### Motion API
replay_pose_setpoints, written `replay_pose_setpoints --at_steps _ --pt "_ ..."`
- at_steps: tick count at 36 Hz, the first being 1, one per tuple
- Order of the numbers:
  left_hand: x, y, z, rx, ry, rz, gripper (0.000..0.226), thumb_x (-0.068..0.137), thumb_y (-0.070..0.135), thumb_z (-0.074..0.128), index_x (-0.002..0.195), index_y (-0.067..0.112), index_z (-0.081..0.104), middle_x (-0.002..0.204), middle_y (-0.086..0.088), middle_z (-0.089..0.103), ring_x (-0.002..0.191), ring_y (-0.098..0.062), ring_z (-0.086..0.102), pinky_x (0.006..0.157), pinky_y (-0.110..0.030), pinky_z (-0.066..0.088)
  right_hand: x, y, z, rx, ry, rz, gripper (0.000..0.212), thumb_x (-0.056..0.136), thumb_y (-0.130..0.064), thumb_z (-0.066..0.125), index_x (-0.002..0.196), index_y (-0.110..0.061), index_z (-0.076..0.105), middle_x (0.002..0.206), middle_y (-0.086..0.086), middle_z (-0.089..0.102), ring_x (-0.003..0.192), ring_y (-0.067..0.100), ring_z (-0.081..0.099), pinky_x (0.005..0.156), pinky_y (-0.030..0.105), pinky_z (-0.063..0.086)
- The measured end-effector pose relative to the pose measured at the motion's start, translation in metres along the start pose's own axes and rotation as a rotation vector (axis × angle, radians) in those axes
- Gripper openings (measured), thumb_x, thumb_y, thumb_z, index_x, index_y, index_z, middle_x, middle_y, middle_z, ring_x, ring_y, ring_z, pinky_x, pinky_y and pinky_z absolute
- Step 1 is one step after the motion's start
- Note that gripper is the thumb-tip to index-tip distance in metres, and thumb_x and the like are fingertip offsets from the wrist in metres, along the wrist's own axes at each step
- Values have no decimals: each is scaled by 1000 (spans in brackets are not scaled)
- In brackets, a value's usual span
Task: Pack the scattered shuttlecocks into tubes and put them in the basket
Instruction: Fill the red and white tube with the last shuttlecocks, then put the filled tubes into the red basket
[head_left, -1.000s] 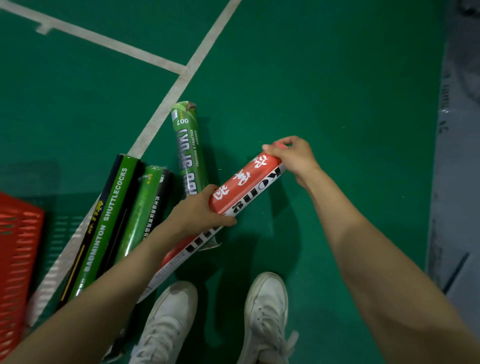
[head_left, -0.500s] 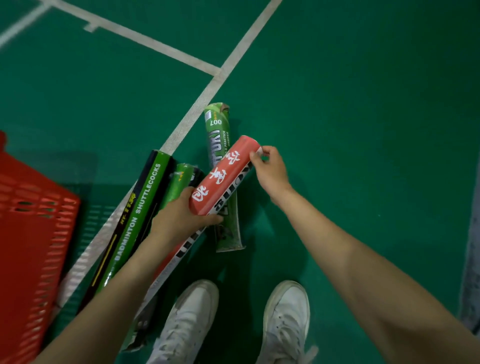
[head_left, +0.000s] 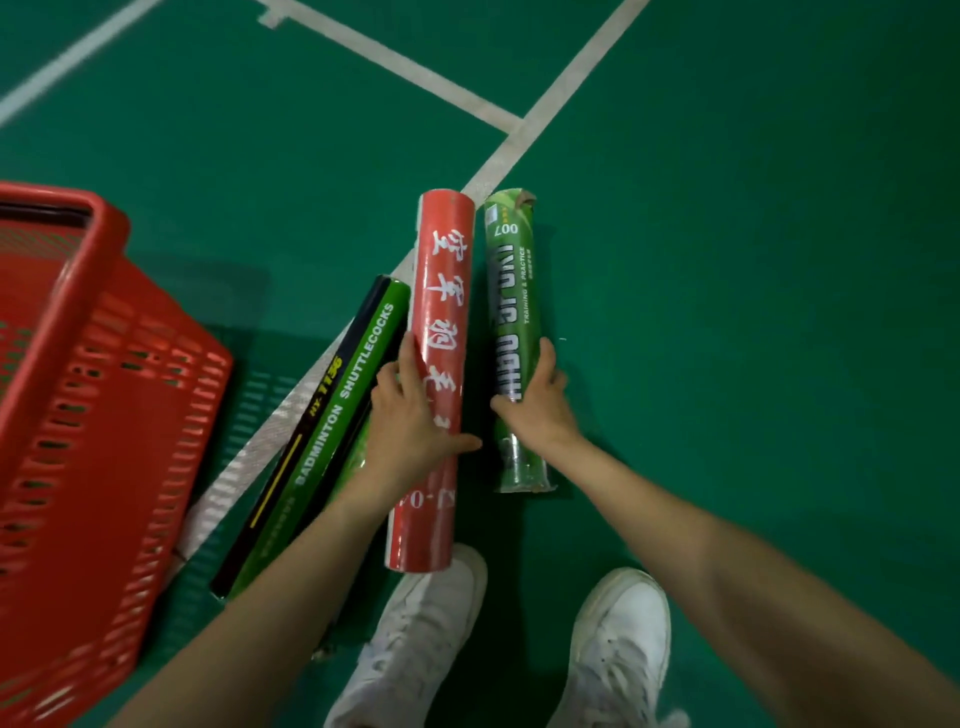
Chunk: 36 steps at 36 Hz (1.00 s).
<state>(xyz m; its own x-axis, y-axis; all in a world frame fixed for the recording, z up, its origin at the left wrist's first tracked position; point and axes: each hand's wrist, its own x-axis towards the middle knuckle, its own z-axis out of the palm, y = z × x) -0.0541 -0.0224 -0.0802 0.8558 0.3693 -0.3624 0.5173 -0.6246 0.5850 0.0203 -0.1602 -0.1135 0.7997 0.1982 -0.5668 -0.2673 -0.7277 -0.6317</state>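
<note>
1. The left grip (head_left: 410, 421) was closed round the middle of the red tube (head_left: 442, 312), fingers on its left side and thumb across its near face. The tube pointed away from the person, with its near end just above the left white shoe (head_left: 415, 639).
2. Whether the red tube rested on the green floor (head_left: 727, 260) or was held off it, I could not tell. Nothing of its inside showed.
3. The right grip (head_left: 535, 410) was closed on the green tube marked "007" (head_left: 511, 291), thumb on its left side and fingers wrapped over its right. This tube lay on the floor just beside the red one, almost parallel, with a narrow gap between them.
4. The green tube's far end looked ragged. What it held could not be made out.
5. To the left, the black-and-green tube lettered "BADMINTON SHUTTLECOCKS" (head_left: 332, 431) lay slantwise on the floor across a white court line (head_left: 498, 166), its far end just beside the red tube.
6. A further green tube (head_left: 353, 462) showed only as a sliver between that tube and the left forearm.
7. The red basket (head_left: 104, 415) stood at the left edge, near the tubes but apart from them. Only its rim and slotted wall showed, so its contents could not be told.
</note>
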Motion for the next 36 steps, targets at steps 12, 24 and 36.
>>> replay_pose_setpoints --at_steps 12,24,36 --pt "-29 -2 19 98 -132 -63 119 74 30 79 151 19 -11 138 -15 30 111 -33 54 88 -47 50 -7 35 -17 -137 107 54 104 81 -34 71 149 -28 -7 142 18 30 124 38 41 97 47 41" --pt "-11 26 -29 -387 -163 -172 115 67 38 82 152 33 4 127 -1 51 99 -21 61 88 -42 52 -32 -29 -64 272 4 -22 90 80 -35 68 146 -41 7 128 3 56 104 28 61 94 50 50" --pt "-58 25 -146 -534 -101 -117 110 70 31 83 151 35 9 121 -1 56 90 -18 64 79 -36 53 -109 -137 -84 319 -58 -137 77 82 -25 67 141 -34 19 109 2 57 91 26 64 82 46 56"
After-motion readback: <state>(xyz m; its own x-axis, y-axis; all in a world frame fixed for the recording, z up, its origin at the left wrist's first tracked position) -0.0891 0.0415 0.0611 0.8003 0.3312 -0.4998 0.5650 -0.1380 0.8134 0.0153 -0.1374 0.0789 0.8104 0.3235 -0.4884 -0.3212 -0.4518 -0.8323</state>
